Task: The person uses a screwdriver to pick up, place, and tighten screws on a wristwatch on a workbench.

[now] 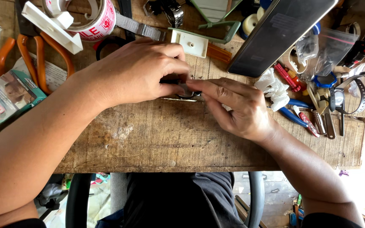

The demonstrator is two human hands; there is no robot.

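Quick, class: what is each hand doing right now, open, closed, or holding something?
Left hand: closed, fingers curled over a small dark metal object on the wooden bench.
Right hand: fingertips pinching the same object from the other side.

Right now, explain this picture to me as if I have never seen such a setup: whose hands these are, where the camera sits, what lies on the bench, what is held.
There is no machine here. A camera worn on a person's head looks straight down at their own two bare hands over a worn wooden workbench.

The left hand and right hand meet in the middle and pinch one small dark metal part between their fingertips; it is mostly hidden, so I cannot tell exactly what it is.

Around them lie orange-handled pliers, a roll of printed tape, a small printed box, a dark flat slab, a white crumpled cloth, blue-handled tools and a black watch strap.
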